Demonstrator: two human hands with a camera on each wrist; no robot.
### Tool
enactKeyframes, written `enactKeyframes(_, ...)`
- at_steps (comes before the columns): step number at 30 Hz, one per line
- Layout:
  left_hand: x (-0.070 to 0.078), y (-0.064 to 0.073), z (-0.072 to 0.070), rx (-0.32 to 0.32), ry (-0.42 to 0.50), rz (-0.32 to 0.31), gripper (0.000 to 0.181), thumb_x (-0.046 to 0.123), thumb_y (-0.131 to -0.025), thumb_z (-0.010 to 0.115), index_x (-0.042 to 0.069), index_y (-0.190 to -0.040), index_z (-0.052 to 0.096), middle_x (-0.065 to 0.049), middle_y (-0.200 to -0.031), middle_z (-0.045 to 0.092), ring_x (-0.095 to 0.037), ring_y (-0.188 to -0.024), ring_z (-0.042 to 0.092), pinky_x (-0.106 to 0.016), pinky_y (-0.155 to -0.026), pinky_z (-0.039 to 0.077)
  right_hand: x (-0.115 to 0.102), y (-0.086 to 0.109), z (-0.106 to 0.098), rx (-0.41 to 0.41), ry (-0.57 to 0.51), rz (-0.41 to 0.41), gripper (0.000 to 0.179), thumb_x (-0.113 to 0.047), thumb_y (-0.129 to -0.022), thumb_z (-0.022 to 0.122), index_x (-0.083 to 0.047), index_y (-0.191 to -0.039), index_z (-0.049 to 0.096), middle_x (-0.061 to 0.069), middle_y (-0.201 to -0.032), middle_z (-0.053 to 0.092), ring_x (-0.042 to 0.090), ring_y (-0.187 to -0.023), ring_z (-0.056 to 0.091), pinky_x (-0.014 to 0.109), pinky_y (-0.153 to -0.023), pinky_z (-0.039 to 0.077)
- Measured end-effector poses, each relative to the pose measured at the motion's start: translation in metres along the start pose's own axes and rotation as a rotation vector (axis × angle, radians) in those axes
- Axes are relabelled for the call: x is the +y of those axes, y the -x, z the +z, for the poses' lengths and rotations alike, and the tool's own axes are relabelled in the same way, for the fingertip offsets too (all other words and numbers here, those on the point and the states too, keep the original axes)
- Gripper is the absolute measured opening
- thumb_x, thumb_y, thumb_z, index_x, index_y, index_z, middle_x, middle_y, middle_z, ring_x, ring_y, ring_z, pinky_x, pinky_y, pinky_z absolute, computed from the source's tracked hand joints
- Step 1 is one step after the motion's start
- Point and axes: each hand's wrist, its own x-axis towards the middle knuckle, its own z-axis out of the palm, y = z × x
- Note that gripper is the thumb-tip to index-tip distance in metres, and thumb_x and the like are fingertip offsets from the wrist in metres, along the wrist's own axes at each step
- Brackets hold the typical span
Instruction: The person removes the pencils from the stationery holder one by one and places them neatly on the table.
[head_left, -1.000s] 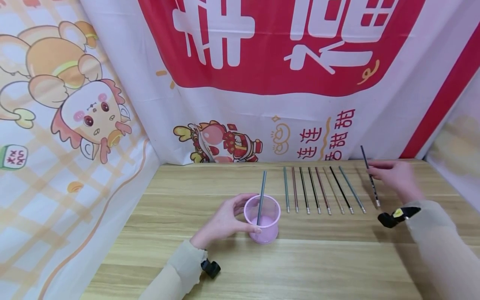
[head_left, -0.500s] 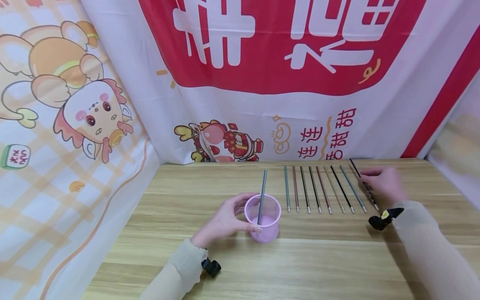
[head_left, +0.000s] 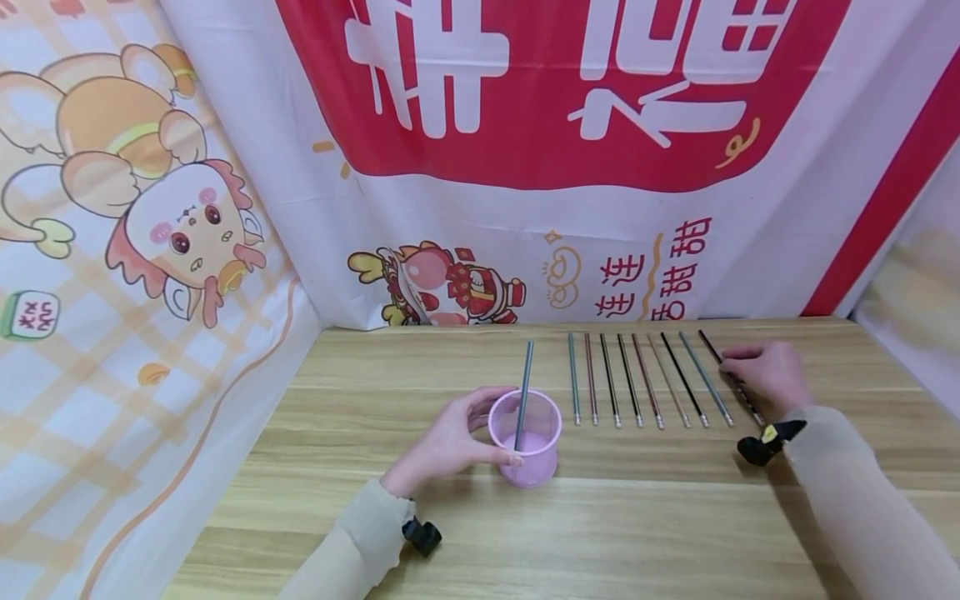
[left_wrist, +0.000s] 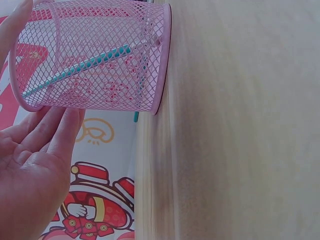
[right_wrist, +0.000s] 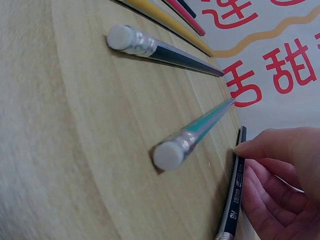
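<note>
My left hand (head_left: pixel 448 439) grips a pink mesh pencil cup (head_left: pixel 531 473) standing upright on the table, thumb at the near side and fingers behind. One teal pencil (head_left: pixel 528 365) leans inside the cup, its tip end above the rim. At the right end of a row of pencils, my right hand (head_left: pixel 772 377) pinches a black pencil (right_wrist: pixel 233 202) between thumb and fingers. That pencil lies on or very close to the tabletop, its eraser end toward me. Just left of it lies a blue-green pencil (head_left: pixel 705 377), apart from the hand.
Several more pencils lie side by side on the wooden table (head_left: pixel 615 533), erasers toward me, among them a teal one (head_left: pixel 573 375) and a tan one (head_left: pixel 667 375). A printed cloth (head_left: pixel 450 192) hangs along the table's back edge, and another cloth (head_left: pixel 150 375) at the left.
My right hand has moved left and lowered the black pencil from a raised tilt down beside the row. The left hand and cup have stayed still.
</note>
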Motion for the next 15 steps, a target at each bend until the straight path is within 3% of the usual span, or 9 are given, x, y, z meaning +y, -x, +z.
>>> enactKeyframes(8, 0.0000, 0.0000, 0.0001, -0.002, -0.001, 0.006, 0.086, 0.022, -0.071, 0.096, 0.019, -0.146, 0.053, 0.005, -0.142, 0.057, -0.013, -0.130, 0.053, -0.031, -0.111, 0.042, 0.0011, -0.0004, 0.0014, 0.025, 0.022, -0.008, 0.038, -0.024, -0.093, 0.073, 0.005, -0.119, 0.071, 0.019, -0.108, 0.073, 0.035, -0.106, 0.058, 0.035, -0.079, 0.042)
enactKeyframes(15, -0.0001, 0.0000, 0.0001, -0.002, 0.001, 0.007, 0.087, 0.022, -0.071, 0.096, 0.019, -0.146, 0.053, 0.005, -0.142, 0.056, -0.013, -0.130, 0.053, -0.031, -0.111, 0.042, -0.0008, 0.0019, 0.0005, 0.005, -0.021, 0.029, 0.047, -0.031, -0.096, 0.071, 0.005, -0.126, 0.067, 0.026, -0.121, 0.067, 0.038, -0.112, 0.055, 0.040, -0.084, 0.046)
